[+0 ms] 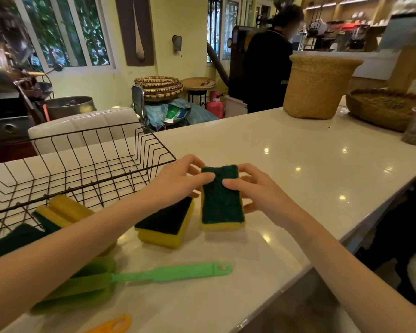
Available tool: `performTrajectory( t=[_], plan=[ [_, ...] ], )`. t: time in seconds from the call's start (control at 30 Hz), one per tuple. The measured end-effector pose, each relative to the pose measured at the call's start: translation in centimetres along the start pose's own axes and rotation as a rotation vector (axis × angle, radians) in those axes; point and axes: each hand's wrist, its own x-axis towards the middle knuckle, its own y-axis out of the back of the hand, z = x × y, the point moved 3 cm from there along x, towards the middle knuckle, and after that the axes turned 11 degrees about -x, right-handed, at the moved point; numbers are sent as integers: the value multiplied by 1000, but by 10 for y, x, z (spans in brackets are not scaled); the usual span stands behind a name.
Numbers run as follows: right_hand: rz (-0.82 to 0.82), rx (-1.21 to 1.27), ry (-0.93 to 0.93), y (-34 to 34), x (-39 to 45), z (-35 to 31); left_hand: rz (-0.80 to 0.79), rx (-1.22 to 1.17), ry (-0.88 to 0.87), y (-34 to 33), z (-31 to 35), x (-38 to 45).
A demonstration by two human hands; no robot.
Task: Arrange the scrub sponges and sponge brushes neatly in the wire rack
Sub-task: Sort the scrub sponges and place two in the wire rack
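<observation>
A: How much room is seen around the work?

B: The white bench [298, 164] is bare to the right of the hands, up to its front edge, which runs diagonally toward the lower right. At the far end a woven basket [318, 86] and a flat woven tray [382, 108] are placed, well apart from the hands. On the left the wire rack [77, 164] is standing with nothing seen inside it; its near right corner is just beside the left hand [175, 181].

A: Where is the scrub sponge that is being handled?

B: A scrub sponge [221, 198] is held between both hands, the green side up and the yellow foam below. The left thumb is laid on its top from the left, and the right hand [259, 191] is closed on it from the right, thumb on top, fingers [249, 203] along the side. Whether its near end rests on the bench cannot be told.

A: And the other things?

B: A second sponge [166, 224] is lying just beside it, under the left wrist. More sponges [60, 212] are piled by the rack's front. A green sponge brush [135, 276] is lying nearer, and an orange handle [113, 324] is seen at the bottom edge.
</observation>
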Motion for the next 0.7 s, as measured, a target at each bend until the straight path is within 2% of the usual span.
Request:
performTrajectory(
  t=[0.1,0.3,0.47,0.57,0.7],
  plan=[
    [31,-101,-32,-7,5,11,-54,171,-29,2,-7,-4],
    [104,-282,-17,-11,11,20,-107,410,-243,10,-4,-18],
    [79,-385,-24,-7,15,22,-294,612,-105,26,-12,-23],
    [66,-480,67,0,14,8,-363,696,-36,34,-16,-24],
    [-202,-639,180,-2,4,-21,-443,771,47,39,-17,-23]
  ],
)
